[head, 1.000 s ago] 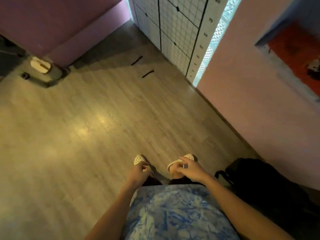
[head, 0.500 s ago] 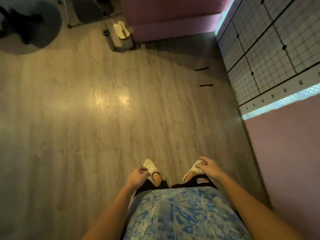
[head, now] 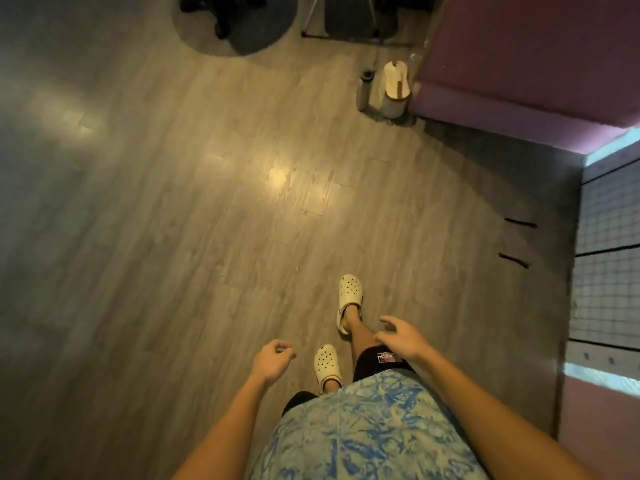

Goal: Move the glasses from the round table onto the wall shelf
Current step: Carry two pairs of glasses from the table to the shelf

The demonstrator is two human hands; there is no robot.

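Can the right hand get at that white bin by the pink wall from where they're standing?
Probably not yet. The right hand hangs empty near the thigh, and the white bin sits well across open floor ahead. Nothing blocks the path, so a few steps should bring it in reach.

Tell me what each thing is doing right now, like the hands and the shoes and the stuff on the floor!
left hand: empty, fingers loosely curled.
right hand: empty, fingers spread.
right clog: on the foot, stepped forward.
left clog: on the foot, further back.
bottle: standing upright on the floor.
white bin: upright by the pink wall, stuffed with something pale.
glasses: not in view.
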